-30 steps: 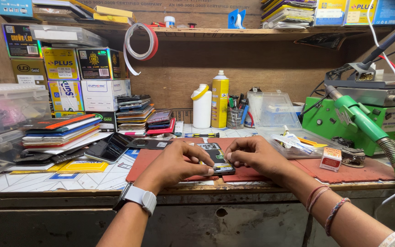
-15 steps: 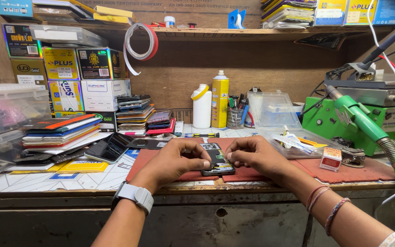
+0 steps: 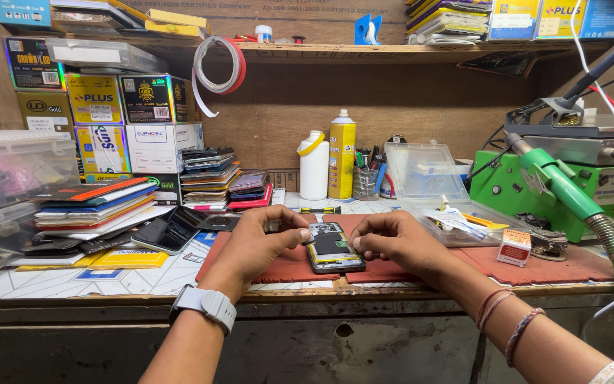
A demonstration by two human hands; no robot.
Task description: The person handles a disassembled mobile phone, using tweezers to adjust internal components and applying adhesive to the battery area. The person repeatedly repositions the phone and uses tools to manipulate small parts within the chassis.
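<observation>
On the table's red mat (image 3: 278, 269), the opened phone (image 3: 333, 250), little moved since before, is pinched by left hand (image 3: 261, 245) and right hand (image 3: 398, 244) fingers.

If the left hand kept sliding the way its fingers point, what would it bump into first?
The left hand points right, across the opened phone it already touches. Beyond that, it would probably meet the right hand first, though depth is hard to judge.
</observation>
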